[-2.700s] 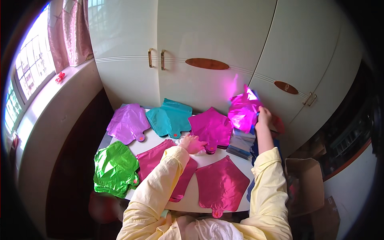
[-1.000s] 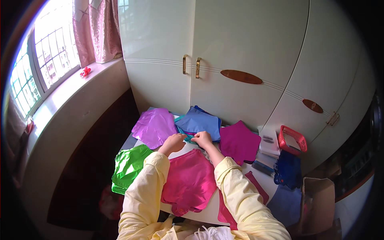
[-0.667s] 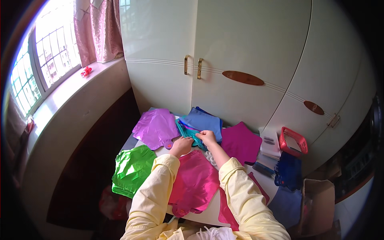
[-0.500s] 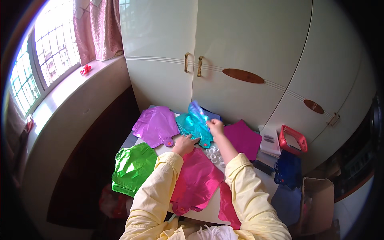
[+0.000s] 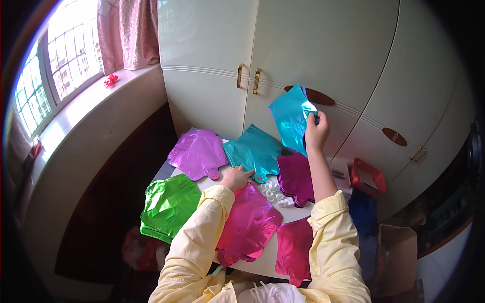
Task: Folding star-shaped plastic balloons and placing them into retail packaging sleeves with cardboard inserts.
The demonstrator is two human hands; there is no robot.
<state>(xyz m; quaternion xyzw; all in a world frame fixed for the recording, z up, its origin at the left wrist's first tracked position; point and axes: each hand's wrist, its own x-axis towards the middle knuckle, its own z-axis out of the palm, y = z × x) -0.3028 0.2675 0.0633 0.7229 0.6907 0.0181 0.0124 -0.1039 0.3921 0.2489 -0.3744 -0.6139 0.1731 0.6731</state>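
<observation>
My right hand (image 5: 317,130) is raised before the cupboard, closed on a flat teal foil balloon (image 5: 289,120) that hangs tilted from the fingers. Below it a stack of teal foil balloons (image 5: 251,148) lies on the white table. My left hand (image 5: 236,178) rests with fingers stretched out at the stack's near left edge, by its tab. Beneath and in front of that wrist is a pink foil pile (image 5: 250,222). Purple foil balloons (image 5: 197,151) and green ones (image 5: 169,204) lie to the left, magenta ones (image 5: 295,177) to the right.
Small white rings (image 5: 273,192) lie mid-table. Another pink-red foil pile (image 5: 294,247) is at the near right edge. A red basket (image 5: 368,177) stands at the right, a cardboard box (image 5: 396,252) beyond the table's right side. Tall cupboard doors (image 5: 202,40) rise close behind.
My right hand has lifted the teal foil balloon up and right, off the stack. My left hand stays by the stack. The view has shifted slightly.
</observation>
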